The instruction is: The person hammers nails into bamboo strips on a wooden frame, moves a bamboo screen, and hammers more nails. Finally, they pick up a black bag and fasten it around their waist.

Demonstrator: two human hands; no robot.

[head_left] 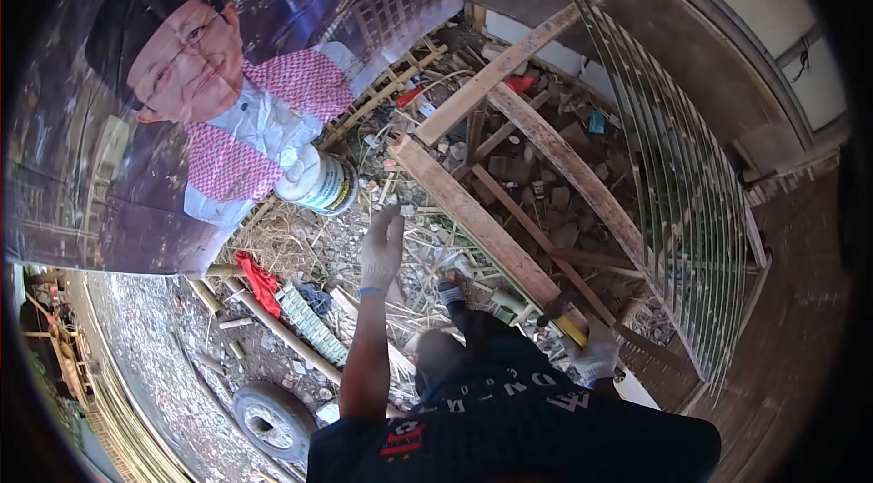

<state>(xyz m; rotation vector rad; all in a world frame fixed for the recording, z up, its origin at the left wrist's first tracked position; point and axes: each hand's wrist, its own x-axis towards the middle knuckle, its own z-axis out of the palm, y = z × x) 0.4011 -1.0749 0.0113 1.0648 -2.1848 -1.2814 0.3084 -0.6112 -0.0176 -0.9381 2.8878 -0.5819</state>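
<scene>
My left hand (381, 251), in a pale glove with a blue cuff, is held out over the littered ground with its fingers stretched. Nothing shows in it. My right hand (597, 359), also gloved, is closed around what looks like a hammer (571, 329) with a yellow handle and dark head. The hammer is beside the near end of a wooden beam (477, 216). This beam belongs to a timber frame, joined at the far end by a crossing plank (500, 71). A rack of thin bamboo slats (677, 183) is on the frame's right side.
A white bucket (316, 181) stands by a large printed banner (109, 165) at left. A tyre (273, 419), red cloth (258, 283), bamboo poles (296, 337) and a woven strip (312, 323) lie at lower left. Rubble (564, 151) fills the frame's inside. A board wall (673, 37) rises behind.
</scene>
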